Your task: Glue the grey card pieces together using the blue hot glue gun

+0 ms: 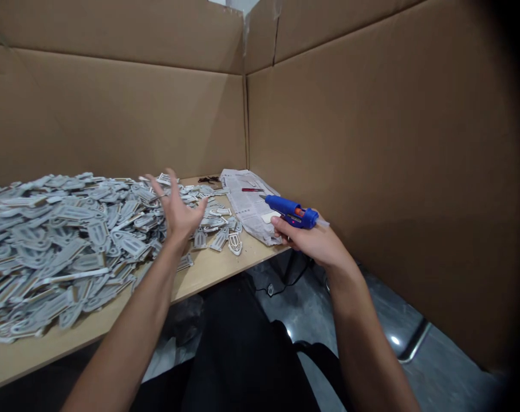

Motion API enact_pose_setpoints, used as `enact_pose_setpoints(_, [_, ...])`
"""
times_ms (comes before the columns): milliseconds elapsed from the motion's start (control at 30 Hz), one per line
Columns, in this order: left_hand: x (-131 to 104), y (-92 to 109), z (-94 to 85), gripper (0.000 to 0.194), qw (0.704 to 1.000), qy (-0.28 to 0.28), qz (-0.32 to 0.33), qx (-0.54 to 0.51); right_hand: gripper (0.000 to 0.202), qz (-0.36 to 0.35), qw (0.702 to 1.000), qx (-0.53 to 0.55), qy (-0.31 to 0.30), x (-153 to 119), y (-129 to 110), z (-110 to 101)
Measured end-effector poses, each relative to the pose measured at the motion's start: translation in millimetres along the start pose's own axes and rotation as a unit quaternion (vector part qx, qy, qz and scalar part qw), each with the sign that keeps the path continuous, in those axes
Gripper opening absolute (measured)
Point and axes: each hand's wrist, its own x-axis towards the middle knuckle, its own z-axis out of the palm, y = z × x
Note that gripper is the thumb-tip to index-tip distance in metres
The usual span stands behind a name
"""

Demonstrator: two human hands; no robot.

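My right hand (300, 237) grips a blue hot glue gun (286, 207), its nozzle pointing left over the newspaper and a glue stick jutting from its back end. With fingers and thumb spread, my left hand (180, 214) hovers at the right edge of a big heap of grey-and-white shield-shaped pieces (97, 232). A white piece (164, 178) shows just behind its fingertips; I cannot tell whether they touch. Several loose pieces lie to the right of that hand, among them a white-edged one (235, 244) near the table's front edge.
A newspaper sheet (243, 214) covers the table's right end, with a dark red pen-like tool (252, 190) on it. Dark scraps (209, 179) lie at the back. Tall cardboard walls (371, 131) enclose the back and right. A black cable (292, 283) hangs below the table edge (219, 277).
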Motion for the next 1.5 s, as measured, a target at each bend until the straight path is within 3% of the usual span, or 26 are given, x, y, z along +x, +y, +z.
enact_pose_setpoints(67, [-2.3,-7.7,3.8,0.064,0.997,-0.054,0.021,0.049,0.044,-0.003,1.000,-0.004,-0.004,0.0,0.6,-0.8])
enact_pose_setpoints(133, [-3.7,-19.8,4.6,0.037,0.988,-0.146,0.005,0.057,0.045,-0.003,1.000,-0.006,-0.005,0.1,1.6,-1.8])
enact_pose_setpoints(200, [-5.1,-31.3,2.7,0.030,0.975,-0.217,-0.011,0.047,0.046,-0.002,1.000,-0.006,-0.005,0.3,2.4,-2.3])
enact_pose_setpoints(267, [-6.6,-38.5,0.0,0.029,0.969,-0.240,-0.006,0.055,0.046,-0.001,1.000,-0.007,-0.006,0.3,2.5,-2.0])
enact_pose_setpoints(400, [-6.9,-37.1,-1.0,0.014,0.966,-0.230,0.031,0.111,0.044,0.001,1.000,-0.018,-0.006,0.3,1.3,-0.5])
enact_pose_setpoints(533, [-3.7,-24.0,-0.8,0.015,0.967,-0.153,0.075,0.188,0.045,-0.003,1.000,-0.014,-0.007,-0.2,0.2,-1.3])
enact_pose_setpoints(667, [-1.8,-13.2,-4.4,0.031,0.960,-0.116,0.023,0.254,0.044,-0.012,1.000,-0.011,-0.005,-0.8,0.5,-2.5])
enact_pose_setpoints(767, [-2.5,-10.4,-6.8,0.037,0.977,-0.078,-0.034,0.194,0.043,-0.015,1.000,-0.012,-0.002,-0.5,1.1,-2.7])
enact_pose_setpoints(900, [-2.2,-12.0,-8.8,0.040,0.989,-0.126,-0.057,0.061,0.043,-0.013,1.000,-0.008,-0.006,-0.1,1.9,-3.2])
enact_pose_setpoints(1067, [-3.0,-6.6,-7.1,0.036,0.984,-0.158,-0.081,-0.008,0.042,-0.014,1.000,-0.008,-0.007,0.7,4.3,-1.1])
enact_pose_setpoints(1233, [-21.1,9.1,5.1,0.029,0.931,-0.315,-0.159,-0.096,0.039,-0.014,1.000,-0.012,0.009,2.1,4.1,5.3])
enact_pose_setpoints(1300, [-27.7,9.8,8.8,0.026,0.924,-0.346,-0.147,-0.067,0.037,-0.010,1.000,-0.002,0.008,2.6,2.6,6.8])
enact_pose_setpoints(1400, [-29.5,5.3,8.7,0.022,0.948,-0.308,-0.056,0.065,0.035,-0.008,1.000,-0.009,-0.001,4.6,3.6,9.4])
enact_pose_setpoints(1500, [-26.7,3.6,4.1,0.022,0.942,-0.290,-0.014,0.169,0.033,-0.012,0.998,-0.059,0.010,8.5,10.6,19.9])
